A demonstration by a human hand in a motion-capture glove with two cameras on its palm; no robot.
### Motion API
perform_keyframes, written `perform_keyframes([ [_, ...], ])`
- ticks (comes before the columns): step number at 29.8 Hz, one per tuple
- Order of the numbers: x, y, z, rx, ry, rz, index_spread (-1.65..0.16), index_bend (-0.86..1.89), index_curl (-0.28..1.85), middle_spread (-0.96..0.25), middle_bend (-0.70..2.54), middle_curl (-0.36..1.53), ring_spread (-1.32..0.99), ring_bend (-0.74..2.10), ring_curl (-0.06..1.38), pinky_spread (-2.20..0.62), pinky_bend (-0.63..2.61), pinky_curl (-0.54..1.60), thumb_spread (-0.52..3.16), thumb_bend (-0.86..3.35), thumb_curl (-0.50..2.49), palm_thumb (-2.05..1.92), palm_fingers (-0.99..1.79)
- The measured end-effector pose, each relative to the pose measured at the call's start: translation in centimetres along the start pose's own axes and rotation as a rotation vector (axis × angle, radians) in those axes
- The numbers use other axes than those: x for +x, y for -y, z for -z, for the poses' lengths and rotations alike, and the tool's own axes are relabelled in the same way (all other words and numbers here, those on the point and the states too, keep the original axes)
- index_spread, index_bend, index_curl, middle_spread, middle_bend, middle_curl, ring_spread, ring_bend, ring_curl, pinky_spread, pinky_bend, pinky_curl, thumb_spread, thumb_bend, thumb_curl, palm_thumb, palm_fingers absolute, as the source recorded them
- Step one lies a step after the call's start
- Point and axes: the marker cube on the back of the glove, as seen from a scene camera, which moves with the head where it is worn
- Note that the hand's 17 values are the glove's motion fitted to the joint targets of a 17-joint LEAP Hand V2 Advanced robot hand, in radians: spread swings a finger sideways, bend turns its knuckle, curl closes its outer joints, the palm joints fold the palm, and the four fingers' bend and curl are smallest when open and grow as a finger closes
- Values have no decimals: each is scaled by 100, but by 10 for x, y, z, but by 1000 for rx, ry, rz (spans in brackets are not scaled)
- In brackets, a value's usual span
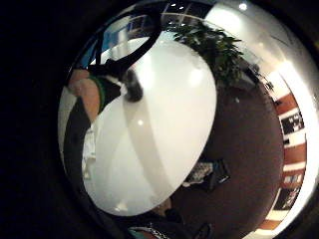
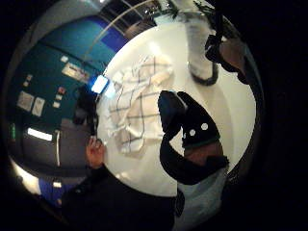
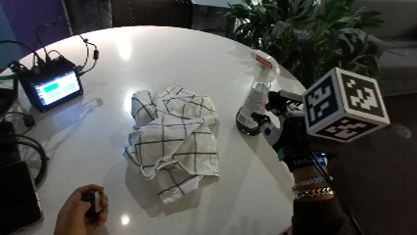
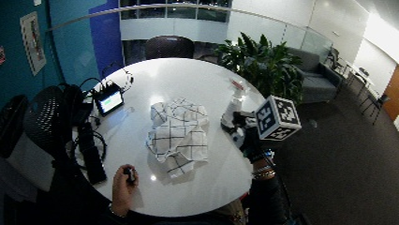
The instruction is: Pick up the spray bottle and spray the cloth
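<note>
Round white worktop (image 3: 163,58) seen from the person's side. The gloved right hand (image 3: 287,129) reaches in from the near right, forearm rising toward the far side, and sits just beside the base of the spray bottle (image 3: 255,95), which stands upright near the worktop's right edge. The fingers point at the bottle, but whether they touch it or curl round it cannot be told; the marker block hides much of the hand in both outside views. The checked cloth (image 3: 173,139) lies crumpled at mid-worktop, left of the bottle and apart from it. The bare left hand (image 3: 81,210) rests at the near left edge, curled round a small dark object (image 3: 92,203) too small to identify. A small monitor (image 3: 52,90) stands at the far left.

The thumb-side palm view alone shows the gloved thumb and fingers (image 2: 185,122) bent over the worktop between cloth (image 2: 137,108) and bottle (image 2: 199,53), not closed round the bottle. The little-finger-side view shows mainly bare worktop (image 1: 164,129) and a potted plant (image 1: 214,50) beyond; neither cloth nor bottle appears there.
</note>
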Motion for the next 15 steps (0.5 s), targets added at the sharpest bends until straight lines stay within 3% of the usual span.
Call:
perform_keyframes([
  [7, 19, 30, -8, 193, 260, -182, -29, 11, 29, -7, 23, 34, -10, 43, 36, 7, 21, 31, 119, 12, 23, 66, 105],
  [15, 15, 68, -44, 126, 648, -194, -30, 13, 29, -8, 22, 36, -10, 38, 37, 5, 20, 33, 110, 11, 28, 77, 94],
])
